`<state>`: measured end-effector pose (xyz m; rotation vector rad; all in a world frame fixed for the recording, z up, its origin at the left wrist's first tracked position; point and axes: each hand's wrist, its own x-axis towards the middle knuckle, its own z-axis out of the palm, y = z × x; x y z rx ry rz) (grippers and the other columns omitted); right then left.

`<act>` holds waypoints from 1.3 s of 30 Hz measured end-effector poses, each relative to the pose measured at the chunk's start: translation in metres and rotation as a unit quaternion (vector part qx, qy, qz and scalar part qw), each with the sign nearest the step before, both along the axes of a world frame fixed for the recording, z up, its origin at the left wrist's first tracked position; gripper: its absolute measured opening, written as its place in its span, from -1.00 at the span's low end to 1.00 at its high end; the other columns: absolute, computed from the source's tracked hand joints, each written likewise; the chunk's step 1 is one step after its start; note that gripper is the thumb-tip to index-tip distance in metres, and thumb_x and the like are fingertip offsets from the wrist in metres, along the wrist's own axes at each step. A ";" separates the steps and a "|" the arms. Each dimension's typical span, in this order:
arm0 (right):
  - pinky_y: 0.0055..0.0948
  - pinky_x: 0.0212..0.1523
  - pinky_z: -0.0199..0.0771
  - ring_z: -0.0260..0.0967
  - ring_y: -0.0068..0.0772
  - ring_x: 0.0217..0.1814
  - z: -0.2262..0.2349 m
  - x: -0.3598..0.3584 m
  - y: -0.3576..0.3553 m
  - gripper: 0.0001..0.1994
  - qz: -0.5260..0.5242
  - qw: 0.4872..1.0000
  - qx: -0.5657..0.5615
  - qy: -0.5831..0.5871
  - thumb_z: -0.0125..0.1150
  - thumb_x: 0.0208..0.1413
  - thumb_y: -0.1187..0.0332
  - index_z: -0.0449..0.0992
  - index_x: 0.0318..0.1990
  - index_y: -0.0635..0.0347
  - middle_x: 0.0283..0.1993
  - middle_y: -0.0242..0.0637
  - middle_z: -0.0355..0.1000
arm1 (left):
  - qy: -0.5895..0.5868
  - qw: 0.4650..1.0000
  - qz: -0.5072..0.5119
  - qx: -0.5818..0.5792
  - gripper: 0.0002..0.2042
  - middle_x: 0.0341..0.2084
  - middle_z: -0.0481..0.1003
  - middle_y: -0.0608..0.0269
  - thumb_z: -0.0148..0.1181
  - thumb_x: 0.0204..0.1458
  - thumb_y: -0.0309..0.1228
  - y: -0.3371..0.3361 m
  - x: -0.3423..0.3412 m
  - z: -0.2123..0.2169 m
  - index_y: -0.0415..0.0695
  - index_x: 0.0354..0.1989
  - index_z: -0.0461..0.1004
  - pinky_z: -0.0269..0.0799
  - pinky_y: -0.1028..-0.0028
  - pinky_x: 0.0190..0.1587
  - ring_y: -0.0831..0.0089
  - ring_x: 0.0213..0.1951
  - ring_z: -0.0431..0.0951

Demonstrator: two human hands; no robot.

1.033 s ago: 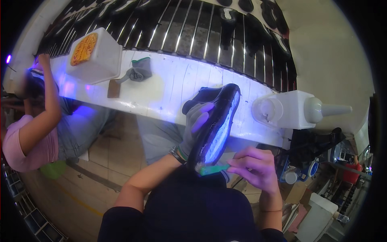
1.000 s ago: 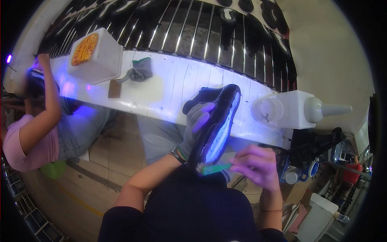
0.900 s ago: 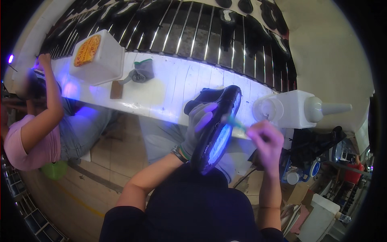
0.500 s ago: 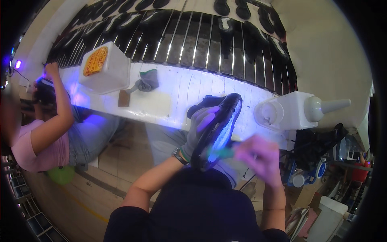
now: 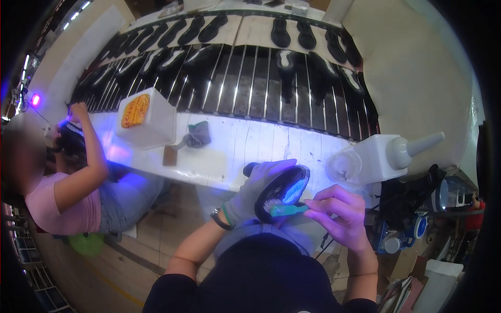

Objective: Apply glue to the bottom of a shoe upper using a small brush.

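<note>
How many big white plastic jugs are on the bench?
2: a white jug with an orange label on the left, and a white jug lying with its spout pointing right. Others may be hidden.

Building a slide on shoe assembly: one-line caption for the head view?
Gloved left hand holds a black shoe sole while the bare right hand brushes it with a green brush.

Violet-blue light pools on the white surface (image 5: 229, 151) at left; fisheye edges bend into a black rim, and the corners look perhaps slightly soft.
</note>
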<state>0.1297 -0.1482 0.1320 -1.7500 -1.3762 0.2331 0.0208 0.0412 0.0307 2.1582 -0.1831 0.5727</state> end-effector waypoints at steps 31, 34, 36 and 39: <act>-0.48 -0.56 0.36 0.40 -0.42 -0.59 0.042 0.090 0.047 -0.82 -0.121 0.970 0.017 -0.211 0.39 -0.03 0.29 0.55 -0.46 0.18 -0.47 -0.39 0.43 | 0.254 0.882 -0.329 -0.221 -0.42 -0.21 0.57 0.22 0.56 -0.29 -0.41 0.090 0.101 -0.024 -0.21 -0.01 0.47 0.52 0.51 -0.17 0.52 -0.20 0.55; -0.45 -0.53 0.37 0.41 -0.38 -0.56 0.034 0.092 0.055 -0.82 -0.106 0.976 0.021 -0.191 0.38 -0.04 0.27 0.54 -0.46 0.16 -0.47 -0.41 0.43 | 0.263 0.889 -0.309 -0.213 -0.53 -0.31 0.59 0.20 0.50 -0.21 -0.48 0.094 0.107 -0.029 -0.23 -0.06 0.48 0.56 0.54 -0.35 0.50 -0.37 0.61; -0.47 -0.49 0.39 0.42 -0.43 -0.51 0.037 0.093 0.057 -0.85 -0.072 0.972 -0.017 -0.222 0.40 -0.06 0.34 0.56 -0.44 0.19 -0.46 -0.39 0.44 | 0.253 0.885 -0.303 -0.246 -0.55 -0.32 0.60 0.19 0.48 -0.20 -0.51 0.098 0.109 -0.039 -0.23 -0.07 0.49 0.57 0.52 -0.35 0.48 -0.38 0.62; -0.48 -0.43 0.40 0.44 -0.48 -0.46 0.044 0.096 0.059 -0.87 0.008 0.962 -0.117 -0.248 0.42 -0.09 0.40 0.59 -0.41 0.22 -0.44 -0.37 0.46 | 0.226 0.908 -0.282 -0.213 -0.59 -0.32 0.60 0.14 0.44 -0.19 -0.58 0.111 0.112 -0.053 -0.25 -0.09 0.50 0.59 0.47 -0.26 0.44 -0.33 0.63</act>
